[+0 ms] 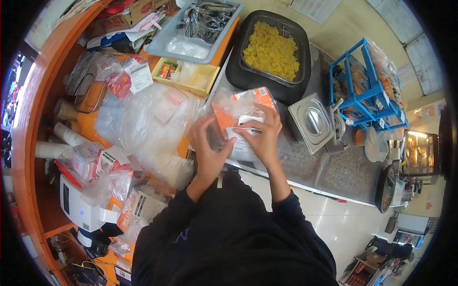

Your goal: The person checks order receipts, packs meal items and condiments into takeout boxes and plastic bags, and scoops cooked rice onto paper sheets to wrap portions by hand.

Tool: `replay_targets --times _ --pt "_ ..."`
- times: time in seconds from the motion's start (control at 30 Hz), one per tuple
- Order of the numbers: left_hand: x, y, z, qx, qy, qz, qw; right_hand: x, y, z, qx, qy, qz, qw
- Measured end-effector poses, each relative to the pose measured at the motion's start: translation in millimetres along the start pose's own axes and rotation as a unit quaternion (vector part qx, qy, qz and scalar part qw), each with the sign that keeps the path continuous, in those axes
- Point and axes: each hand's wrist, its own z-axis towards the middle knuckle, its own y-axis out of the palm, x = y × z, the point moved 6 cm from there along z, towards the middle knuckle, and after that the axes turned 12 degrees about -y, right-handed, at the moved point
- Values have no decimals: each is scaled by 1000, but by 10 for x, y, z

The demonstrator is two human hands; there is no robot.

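In front of me, at the steel counter's near left edge, is a clear plastic bag with an orange and white packet inside. A white printed paper slip lies against its near side. My left hand curls around the left side of the bag, its thumb tip against the slip's edge. My right hand is closed on the slip's upper part, thumb and fingers pinching it. The exact contact under the fingers is partly hidden.
A black roaster pan of yellow rice stands behind the bag. To its right are a lidded steel container and a blue rack. Plastic bags, a wooden tray and a white printer crowd the orange desk.
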Motion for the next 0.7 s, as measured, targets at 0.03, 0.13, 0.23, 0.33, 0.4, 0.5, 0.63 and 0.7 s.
replay_targets --times 0.03,0.13,0.23,0.33,0.4,0.5,0.63,0.7 --pt "-167 17 11 47 -20 42 998 82 104 10 4 1 -7 1000" --pt "-698 364 112 1 -109 -6 994 212 234 -38 -10 0 -63 998" --pt "-805 480 134 -49 -149 -112 981 214 52 -17 123 102 -40 986" --pt "-676 421 98 -13 -136 -25 990 520 -429 -200 206 99 -116 967" --pt "-157 245 38 154 33 59 986 858 -1029 -420 251 111 -162 948" --pt "41 501 -59 -102 200 49 973 1432 -2181 -862 253 148 -375 880" --pt "411 943 18 -183 198 158 950 3145 -2759 -1743 106 372 -35 921" --pt "320 1053 53 -204 210 187 938 3242 -2735 -1666 -2 375 22 927"
